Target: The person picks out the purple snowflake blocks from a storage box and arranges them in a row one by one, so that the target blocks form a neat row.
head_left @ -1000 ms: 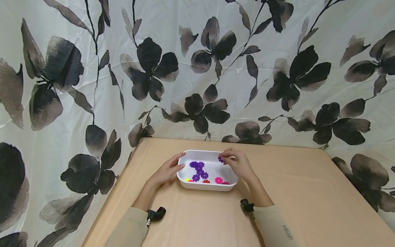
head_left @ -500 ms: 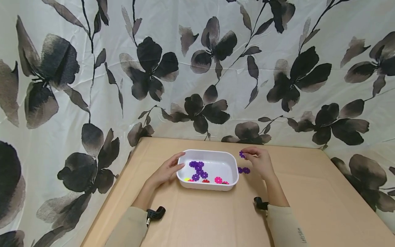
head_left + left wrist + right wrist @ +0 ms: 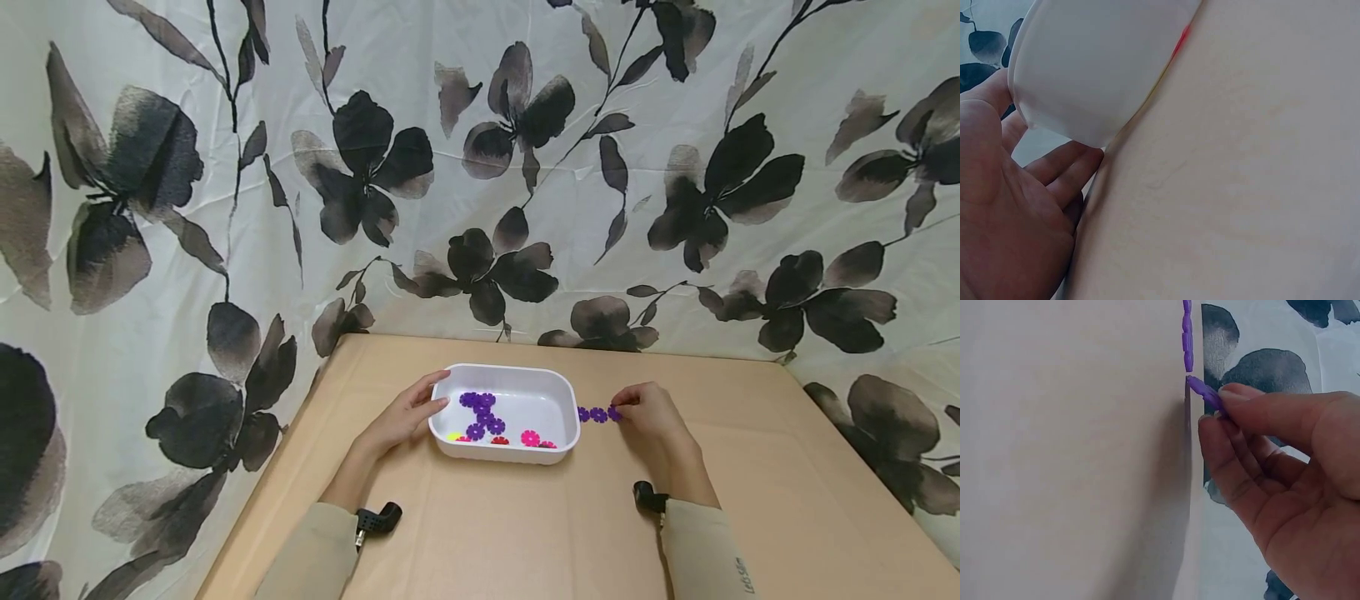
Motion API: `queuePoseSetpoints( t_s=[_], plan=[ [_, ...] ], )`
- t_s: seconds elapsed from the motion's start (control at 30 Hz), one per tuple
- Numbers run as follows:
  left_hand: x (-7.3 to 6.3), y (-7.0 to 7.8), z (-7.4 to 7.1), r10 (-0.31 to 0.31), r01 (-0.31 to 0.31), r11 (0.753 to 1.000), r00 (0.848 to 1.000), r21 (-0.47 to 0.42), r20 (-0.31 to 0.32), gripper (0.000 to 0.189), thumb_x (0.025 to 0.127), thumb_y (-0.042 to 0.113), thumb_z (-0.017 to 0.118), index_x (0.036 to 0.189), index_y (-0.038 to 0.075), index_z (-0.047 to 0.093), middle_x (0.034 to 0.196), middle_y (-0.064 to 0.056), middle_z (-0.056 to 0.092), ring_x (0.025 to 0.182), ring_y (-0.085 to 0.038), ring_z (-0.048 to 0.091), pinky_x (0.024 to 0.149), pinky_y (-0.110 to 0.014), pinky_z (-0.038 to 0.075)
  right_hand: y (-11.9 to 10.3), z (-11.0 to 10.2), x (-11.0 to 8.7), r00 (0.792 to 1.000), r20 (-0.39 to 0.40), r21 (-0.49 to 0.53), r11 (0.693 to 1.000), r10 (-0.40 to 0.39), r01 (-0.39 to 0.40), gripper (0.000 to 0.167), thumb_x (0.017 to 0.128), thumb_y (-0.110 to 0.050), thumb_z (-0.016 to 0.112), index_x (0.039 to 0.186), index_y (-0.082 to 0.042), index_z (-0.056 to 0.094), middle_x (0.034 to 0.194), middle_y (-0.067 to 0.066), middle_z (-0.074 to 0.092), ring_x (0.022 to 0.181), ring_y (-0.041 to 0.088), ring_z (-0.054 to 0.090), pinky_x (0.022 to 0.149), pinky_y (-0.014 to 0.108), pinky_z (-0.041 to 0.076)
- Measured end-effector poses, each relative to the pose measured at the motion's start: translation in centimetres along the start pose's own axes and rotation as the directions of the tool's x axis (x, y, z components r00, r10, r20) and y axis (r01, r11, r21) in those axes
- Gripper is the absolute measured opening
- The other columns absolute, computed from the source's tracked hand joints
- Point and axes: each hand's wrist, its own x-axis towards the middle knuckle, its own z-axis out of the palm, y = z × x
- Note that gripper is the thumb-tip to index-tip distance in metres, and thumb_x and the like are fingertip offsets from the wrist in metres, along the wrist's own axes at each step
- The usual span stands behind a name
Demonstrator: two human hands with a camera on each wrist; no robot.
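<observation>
A white plastic tray (image 3: 504, 454) holds several purple flower-shaped pieces (image 3: 480, 414), with pink, red and yellow ones near its front wall. At its left end my left hand (image 3: 405, 414) grips the rim; in the left wrist view, fingers also touch the tray's underside edge. Right of the tray, my right hand (image 3: 654, 412) pinches a purple flower-shaped disc (image 3: 1207, 394) between thumb and index finger. The disc is tilted, with its lower edge at the tabletop, at the right end of a row of purple discs (image 3: 597, 415). The tray's wall may hide part of that row.
A tan-covered table (image 3: 480, 533) lies beneath everything. Behind it hangs a white cloth (image 3: 420, 50) with dark flower prints. Each wrist wears a small black camera (image 3: 381, 518).
My right hand has carried a purple disc from inside the tray, over its right wall, and down to the end of the row on the table. My left hand has stayed at the tray.
</observation>
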Motion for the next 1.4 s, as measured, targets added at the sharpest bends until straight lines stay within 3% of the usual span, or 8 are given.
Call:
queuePoseSetpoints(
  t_s=[0.2,0.43,0.57,0.73,0.87,1.1,1.3,1.4],
  plan=[
    [-0.3,0.0,-0.2,-0.004,0.004,1.000,1.000,0.000,0.012,0.060,0.105,0.037,0.062,0.160,0.023,0.041,0.171,-0.004,0.030,0.159,-0.040,0.023,0.129,-0.055,0.021,-0.1,0.3,-0.8,1.000,-0.004,-0.035,0.999,0.019,-0.020,0.013,0.096,0.006,0.065,0.104,0.004,0.074,0.098,0.017,0.073,0.086,0.025,0.064,0.079,0.037,0.063],
    [-0.6,0.1,-0.5,-0.006,0.006,1.000,1.000,-0.010,0.027,0.061,0.105,0.038,0.062,0.160,0.023,0.040,0.171,-0.004,0.030,0.159,-0.040,0.022,0.129,-0.055,0.021,-1.6,0.5,-1.6,0.999,-0.041,-0.196,0.980,0.015,-0.023,0.010,0.098,-0.007,0.068,0.105,-0.002,0.073,0.095,0.013,0.069,0.086,0.026,0.060,0.074,0.035,0.056],
    [-0.7,0.1,-0.6,-0.011,0.011,1.000,1.000,-0.010,0.026,0.061,0.105,0.039,0.062,0.160,0.024,0.041,0.172,-0.004,0.029,0.159,-0.040,0.021,0.129,-0.055,0.020,-3.6,0.9,-1.4,0.989,-0.108,-0.144,0.986,-0.099,0.083,0.017,0.100,-0.014,0.069,0.113,-0.003,0.073,0.102,0.012,0.070,0.089,0.025,0.061,0.070,0.029,0.056],
    [-0.6,-0.1,-0.6,-0.011,0.011,1.000,1.000,0.003,0.028,0.061,0.105,0.041,0.062,0.160,0.026,0.041,0.172,-0.004,0.029,0.159,-0.039,0.021,0.129,-0.054,0.020,-6.6,2.2,-0.9,0.943,-0.179,-0.049,0.960,-0.280,0.276,0.019,0.099,-0.015,0.071,0.115,-0.003,0.073,0.105,0.011,0.072,0.092,0.025,0.064,0.077,0.027,0.056],
    [-0.5,-0.1,-0.6,-0.013,0.013,1.000,1.000,-0.001,0.027,0.060,0.105,0.040,0.062,0.159,0.027,0.041,0.171,-0.003,0.029,0.159,-0.038,0.022,0.129,-0.053,0.020,-8.8,3.4,-0.8,0.917,-0.197,-0.011,0.936,-0.348,0.353,0.020,0.098,-0.012,0.073,0.115,-0.003,0.075,0.105,0.011,0.074,0.093,0.025,0.065,0.081,0.033,0.058],
    [-0.5,0.0,-0.4,-0.010,0.010,1.000,1.000,-0.006,0.021,0.059,0.105,0.038,0.062,0.159,0.027,0.041,0.172,-0.005,0.029,0.159,-0.040,0.023,0.128,-0.055,0.021,-11.5,6.1,-0.4,0.911,-0.052,0.006,0.912,-0.410,0.410,0.023,0.097,-0.013,0.075,0.118,-0.005,0.075,0.112,0.005,0.073,0.097,0.021,0.065,0.086,0.037,0.059],
    [-0.4,0.0,-0.4,-0.013,0.013,1.000,1.000,-0.011,0.016,0.058,0.105,0.037,0.062,0.159,0.027,0.042,0.171,-0.005,0.030,0.158,-0.039,0.024,0.128,-0.055,0.022,-13.7,8.6,-0.1,0.865,0.100,-0.021,0.868,-0.491,0.495,0.025,0.097,-0.014,0.075,0.120,-0.006,0.074,0.115,0.010,0.074,0.096,0.018,0.065,0.085,0.036,0.061],
    [-0.3,-0.1,-0.5,-0.010,0.010,1.000,1.000,-0.011,0.017,0.058,0.105,0.037,0.062,0.159,0.028,0.042,0.171,-0.004,0.030,0.159,-0.038,0.024,0.129,-0.054,0.021,-14.8,9.7,0.1,0.850,0.196,-0.034,0.863,-0.489,0.504,0.026,0.097,-0.016,0.075,0.121,-0.007,0.074,0.116,0.011,0.074,0.097,0.017,0.065,0.086,0.034,0.061]
  ],
)
